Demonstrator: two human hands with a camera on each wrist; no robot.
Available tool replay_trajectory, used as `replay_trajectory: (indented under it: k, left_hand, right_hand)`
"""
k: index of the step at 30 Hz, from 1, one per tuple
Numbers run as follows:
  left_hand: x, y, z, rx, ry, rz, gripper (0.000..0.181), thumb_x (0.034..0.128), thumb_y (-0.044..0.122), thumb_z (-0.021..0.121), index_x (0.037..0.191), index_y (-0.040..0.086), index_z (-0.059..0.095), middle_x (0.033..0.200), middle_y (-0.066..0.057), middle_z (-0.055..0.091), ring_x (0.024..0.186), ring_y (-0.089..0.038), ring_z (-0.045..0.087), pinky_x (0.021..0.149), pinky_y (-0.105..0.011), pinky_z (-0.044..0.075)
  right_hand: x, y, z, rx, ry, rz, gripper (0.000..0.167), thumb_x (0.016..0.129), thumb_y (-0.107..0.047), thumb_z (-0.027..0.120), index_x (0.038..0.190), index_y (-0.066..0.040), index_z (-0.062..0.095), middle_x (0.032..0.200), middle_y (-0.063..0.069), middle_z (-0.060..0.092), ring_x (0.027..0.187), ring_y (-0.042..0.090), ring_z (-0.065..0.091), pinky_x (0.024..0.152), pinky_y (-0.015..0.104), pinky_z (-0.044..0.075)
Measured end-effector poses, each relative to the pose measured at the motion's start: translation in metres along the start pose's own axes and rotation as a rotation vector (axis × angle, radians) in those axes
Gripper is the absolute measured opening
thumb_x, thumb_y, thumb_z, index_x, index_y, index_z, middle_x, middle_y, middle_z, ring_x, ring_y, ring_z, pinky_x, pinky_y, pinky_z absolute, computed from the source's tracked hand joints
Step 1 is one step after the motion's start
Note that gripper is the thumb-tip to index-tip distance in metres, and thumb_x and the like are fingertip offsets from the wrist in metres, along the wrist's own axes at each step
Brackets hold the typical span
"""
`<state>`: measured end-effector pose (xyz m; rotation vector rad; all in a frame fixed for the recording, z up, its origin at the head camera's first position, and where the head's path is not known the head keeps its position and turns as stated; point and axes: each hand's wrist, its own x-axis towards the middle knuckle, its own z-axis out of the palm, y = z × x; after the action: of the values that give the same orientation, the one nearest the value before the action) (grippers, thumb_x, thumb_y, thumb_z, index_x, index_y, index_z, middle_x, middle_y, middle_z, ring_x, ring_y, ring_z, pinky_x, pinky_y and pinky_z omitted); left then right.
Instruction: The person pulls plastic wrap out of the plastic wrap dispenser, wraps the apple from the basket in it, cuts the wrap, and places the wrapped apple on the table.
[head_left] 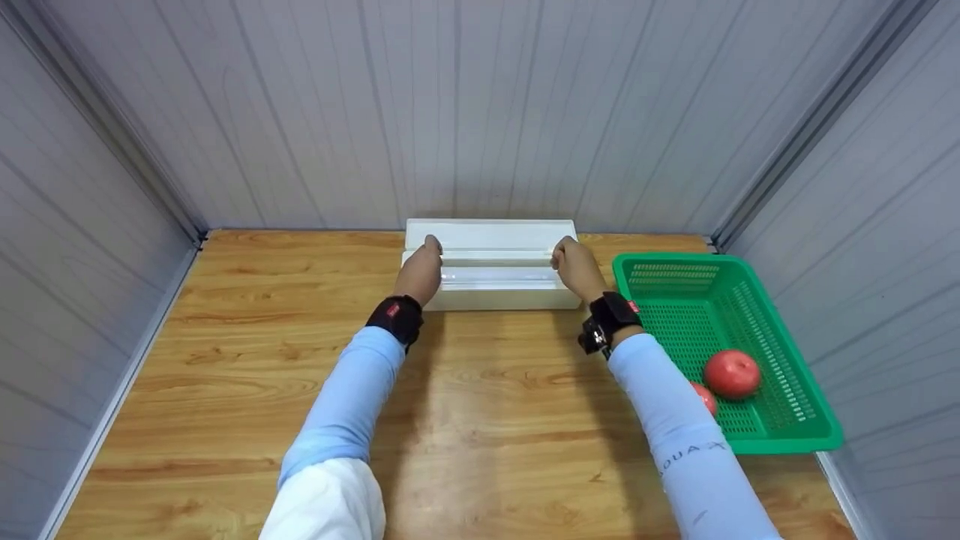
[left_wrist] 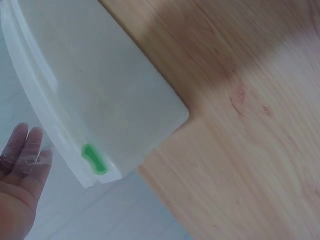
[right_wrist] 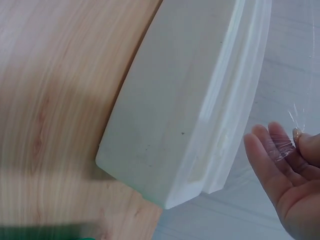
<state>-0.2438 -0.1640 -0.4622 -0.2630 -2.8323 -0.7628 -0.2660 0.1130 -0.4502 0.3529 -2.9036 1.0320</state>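
A white cling film dispenser (head_left: 502,300) lies against the back wall, its lid (head_left: 491,234) raised. My left hand (head_left: 421,271) is at the dispenser's left end and pinches clear cling film (left_wrist: 31,159), which stretches over its fingers. At the other end my right hand (head_left: 579,268) pinches the film (right_wrist: 282,148) between thumb and fingers, and thin creases run up from it. Both hands are just above the dispenser, level with each other. A green slider (left_wrist: 94,159) shows on the dispenser's end in the left wrist view. Between the hands the transparent sheet is hard to make out.
A green plastic basket (head_left: 787,341) stands on the right of the wooden table (head_left: 480,420), beside my right forearm. In it are red round fruits (head_left: 733,374), one partly hidden by the sleeve. Grey panel walls (head_left: 487,112) enclose the table at back and sides.
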Motion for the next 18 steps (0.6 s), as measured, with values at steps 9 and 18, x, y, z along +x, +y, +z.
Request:
replay_trajectory:
  k: [9, 18]
  left_hand:
    - [0.008, 0.004, -0.012, 0.0, -0.033, 0.003, 0.017, 0.0912, -0.008, 0.037, 0.104, 0.0, 0.045, 0.09, -0.015, 0.066, 0.079, -0.03, 0.064, 0.07, -0.041, 0.052]
    - [0.017, 0.008, -0.023, -0.03, -0.027, 0.008, 0.018, 0.0888, -0.009, 0.041, 0.105, -0.003, 0.046, 0.09, -0.018, 0.067, 0.083, -0.033, 0.064, 0.073, -0.042, 0.052]
  right_hand:
    - [0.004, -0.008, -0.009, 0.054, -0.029, 0.033, 0.02, 0.1, -0.005, 0.033, 0.098, 0.006, 0.05, 0.091, 0.018, 0.057, 0.082, 0.026, 0.057, 0.074, 0.032, 0.05]
    - [0.008, -0.015, -0.018, 0.076, -0.015, 0.003, 0.023, 0.101, -0.007, 0.031, 0.101, 0.007, 0.05, 0.094, 0.02, 0.058, 0.083, 0.027, 0.058, 0.077, 0.034, 0.051]
